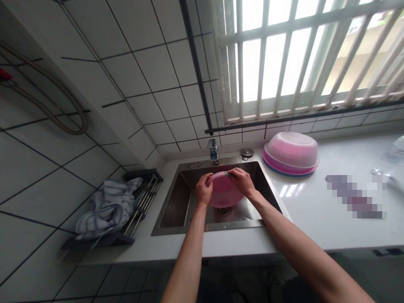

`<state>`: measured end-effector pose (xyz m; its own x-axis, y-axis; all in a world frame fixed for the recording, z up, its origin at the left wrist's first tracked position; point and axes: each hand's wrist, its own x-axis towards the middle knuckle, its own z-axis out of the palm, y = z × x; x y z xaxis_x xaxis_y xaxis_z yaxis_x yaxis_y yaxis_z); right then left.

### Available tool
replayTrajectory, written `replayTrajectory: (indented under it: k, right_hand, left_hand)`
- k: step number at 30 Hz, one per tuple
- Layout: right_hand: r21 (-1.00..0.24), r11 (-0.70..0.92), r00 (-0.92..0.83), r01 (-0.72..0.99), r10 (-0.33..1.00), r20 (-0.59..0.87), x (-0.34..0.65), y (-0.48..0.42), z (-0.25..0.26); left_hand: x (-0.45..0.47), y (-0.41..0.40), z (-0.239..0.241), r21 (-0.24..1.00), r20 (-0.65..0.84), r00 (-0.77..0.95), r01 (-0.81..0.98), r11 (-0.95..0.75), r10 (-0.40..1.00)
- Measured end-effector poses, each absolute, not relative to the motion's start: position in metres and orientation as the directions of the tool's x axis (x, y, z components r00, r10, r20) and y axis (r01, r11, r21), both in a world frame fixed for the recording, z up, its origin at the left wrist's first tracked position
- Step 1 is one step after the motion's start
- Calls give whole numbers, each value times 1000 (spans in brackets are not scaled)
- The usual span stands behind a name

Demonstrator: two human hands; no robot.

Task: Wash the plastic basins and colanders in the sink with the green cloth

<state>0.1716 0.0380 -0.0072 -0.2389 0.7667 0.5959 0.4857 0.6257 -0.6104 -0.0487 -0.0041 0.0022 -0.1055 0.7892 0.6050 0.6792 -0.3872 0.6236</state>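
Note:
A pink plastic basin (224, 192) is tilted up inside the steel sink (176, 210), below the faucet (213, 150). My left hand (204, 189) grips its rim on the left, fingers wrapped over the edge. My right hand (242, 181) is closed at the top of the rim on the right, pressing a thin greenish pad (228, 174) against it. Most of the pad is hidden under the fingers. Beneath the basin the sink drain (222, 210) shows in part.
Upturned pink basins (291, 153) are stacked on the counter (303, 219) to the right. A drain cover (246, 153) lies behind the sink. On the left, a striped cloth (105, 210) rests on a metal rack (142, 206). A barred window (284, 59) is above.

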Motion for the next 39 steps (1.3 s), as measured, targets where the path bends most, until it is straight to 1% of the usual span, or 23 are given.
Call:
replayTrajectory:
  k: [5, 8, 10, 13, 14, 16, 19, 21, 26, 28, 30, 33, 36, 39]
  right_hand:
    - [-650, 586, -220, 483, 800, 558, 172, 37, -7]
    - [-639, 561, -212, 526, 814, 541, 169, 38, -10]
    - [-602, 563, -230, 566, 809, 541, 165, 36, -11]
    - [-516, 609, -316, 602, 775, 547, 156, 33, -12]
    - [-491, 627, -346, 605, 762, 547, 154, 32, -12]
    - [-464, 643, -376, 609, 749, 545, 153, 32, -12]
    - [-476, 621, -349, 622, 765, 541, 159, 35, -12]
    - [-493, 600, -321, 630, 779, 538, 162, 37, -13]
    - [-466, 649, -356, 602, 740, 571, 156, 32, -13]
    - [-451, 675, -385, 584, 719, 579, 154, 31, -12]
    - [-458, 678, -389, 575, 719, 576, 155, 32, -11]
    - [-488, 648, -351, 585, 744, 569, 161, 35, -11]
    - [-496, 636, -333, 591, 752, 569, 161, 35, -11]
    - [-478, 655, -370, 586, 740, 561, 155, 31, -10]
  left_hand:
    - [-50, -4, 2, 645, 608, -108, 645, -410, 787]
    - [-46, -4, -1, 639, 606, -110, 657, -400, 788]
    - [-41, -4, -2, 602, 596, -69, 698, -389, 800]
    - [-34, -5, -2, 524, 573, 41, 749, -405, 818]
    - [-33, -5, -2, 511, 566, 63, 755, -410, 822]
    - [-34, -6, -2, 520, 560, 55, 753, -403, 827]
    - [-40, -6, -2, 571, 565, -17, 730, -376, 825]
    - [-41, -6, -2, 581, 569, -38, 726, -368, 822]
    - [-35, -6, -2, 531, 566, 22, 755, -385, 824]
    - [-35, -6, -3, 534, 559, 39, 748, -395, 828]
    - [-37, -6, -3, 566, 557, 15, 725, -392, 830]
    - [-40, -6, -4, 610, 562, -41, 695, -381, 826]
    - [-38, -5, -4, 585, 570, -26, 714, -384, 821]
    - [-33, -5, -4, 552, 564, 23, 733, -398, 825]
